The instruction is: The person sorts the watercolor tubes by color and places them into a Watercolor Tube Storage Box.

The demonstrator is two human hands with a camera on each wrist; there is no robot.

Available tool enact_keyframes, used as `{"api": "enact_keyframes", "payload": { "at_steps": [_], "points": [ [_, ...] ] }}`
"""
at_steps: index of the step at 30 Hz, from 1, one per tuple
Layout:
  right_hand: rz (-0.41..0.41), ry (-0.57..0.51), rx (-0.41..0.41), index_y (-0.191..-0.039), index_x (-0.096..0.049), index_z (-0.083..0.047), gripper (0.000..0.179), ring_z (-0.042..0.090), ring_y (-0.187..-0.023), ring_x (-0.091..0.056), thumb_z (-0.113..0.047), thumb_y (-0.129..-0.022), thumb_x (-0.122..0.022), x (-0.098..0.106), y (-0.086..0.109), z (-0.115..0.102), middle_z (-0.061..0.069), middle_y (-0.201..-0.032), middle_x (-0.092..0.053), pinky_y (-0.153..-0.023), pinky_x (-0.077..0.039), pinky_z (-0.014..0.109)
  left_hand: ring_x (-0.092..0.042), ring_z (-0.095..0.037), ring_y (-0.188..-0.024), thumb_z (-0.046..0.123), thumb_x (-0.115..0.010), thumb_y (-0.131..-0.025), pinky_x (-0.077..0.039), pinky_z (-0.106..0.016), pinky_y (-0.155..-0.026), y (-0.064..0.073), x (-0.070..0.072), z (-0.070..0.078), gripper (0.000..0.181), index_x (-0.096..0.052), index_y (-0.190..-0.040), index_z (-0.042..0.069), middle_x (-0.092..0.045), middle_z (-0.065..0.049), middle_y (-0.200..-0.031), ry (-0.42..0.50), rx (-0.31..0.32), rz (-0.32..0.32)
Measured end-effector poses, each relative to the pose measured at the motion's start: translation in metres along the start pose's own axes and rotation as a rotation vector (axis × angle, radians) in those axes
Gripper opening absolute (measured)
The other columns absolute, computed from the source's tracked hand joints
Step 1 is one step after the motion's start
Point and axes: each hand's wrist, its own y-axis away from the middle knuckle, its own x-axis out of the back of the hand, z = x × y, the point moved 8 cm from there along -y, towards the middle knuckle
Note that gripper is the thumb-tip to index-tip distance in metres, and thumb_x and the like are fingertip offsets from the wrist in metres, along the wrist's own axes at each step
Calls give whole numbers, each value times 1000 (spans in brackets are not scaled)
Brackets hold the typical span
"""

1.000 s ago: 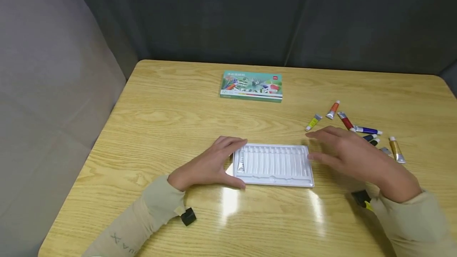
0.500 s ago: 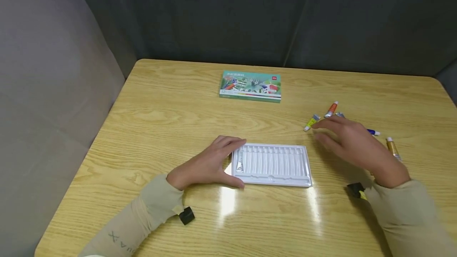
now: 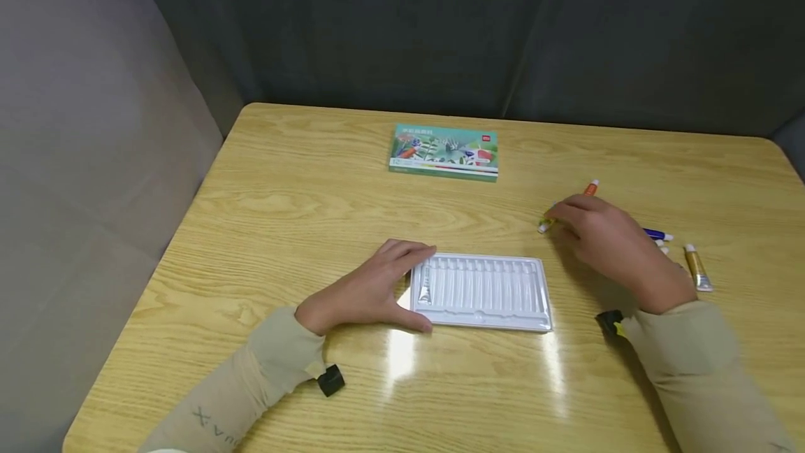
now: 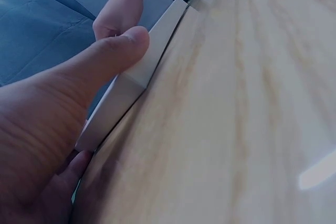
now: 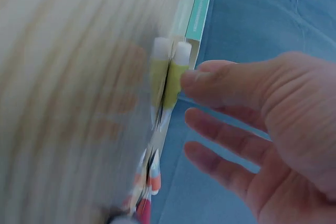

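A white plastic paint tray (image 3: 481, 316) with narrow slots lies on the wooden table. My left hand (image 3: 371, 292) grips its left end, thumb on the near side and fingers at the far corner; the left wrist view shows the thumb on the tray's side wall (image 4: 118, 111). A single silver-and-white paint tube (image 3: 425, 288) sits in the leftmost slot. My right hand (image 3: 604, 240) is over a yellow paint tube (image 5: 176, 80) on the table. Its thumb tip is right at the tube's upper edge, the other fingers loosely bent; the index fingertip is hidden in the wrist view.
An orange paint tube (image 3: 591, 187) shows just beyond my right hand. Right of it lie a blue tube (image 3: 657, 234) and a gold tube (image 3: 698, 269); other tubes are partly covered by the hand. A green illustrated paint box (image 3: 443, 152) lies at the back.
My right hand has moved from the tray's right end out and away to the yellow tube, which lies where it was. My left hand has stayed on the tray.
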Motion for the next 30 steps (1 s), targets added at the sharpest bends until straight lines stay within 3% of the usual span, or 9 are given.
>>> {"api": "enact_keyframes", "payload": {
  "at_steps": [5, 21, 30],
  "points": [
    [-40, -28, -21, -115, -74, -3, 29, 39, -105, -71, 7, -89, -71, -3, -5, 1, 21, -121, -71, -85, -57, 57, -36, -20, -149, 60, -88, -74, -38, -43, -124, -1, -1, 1, 114, -34, -163, 15, -40, -2, -164, 1, -4, 0],
    [-101, -29, -13, -109, -79, -5, 26, 37, -100, -71, 6, -86, -76, -12, -5, 6, 18, -108, -75, -85, -58, 56, -36, -20, -149, 61, -88, -74, -38, -43, -124, 0, -1, -1, 114, -33, -163, 16, -40, -2, -164, -7, 5, -5],
    [-59, -28, 42, -103, -80, -6, 19, 30, -88, -71, 0, -85, -80, -11, -4, -3, 14, -99, -74, -75, -58, 50, -37, -20, -148, 60, -88, -74, -39, -43, -123, 0, -1, -1, 113, -34, -163, 16, -40, -2, -164, -11, 0, 2]
  ]
}}
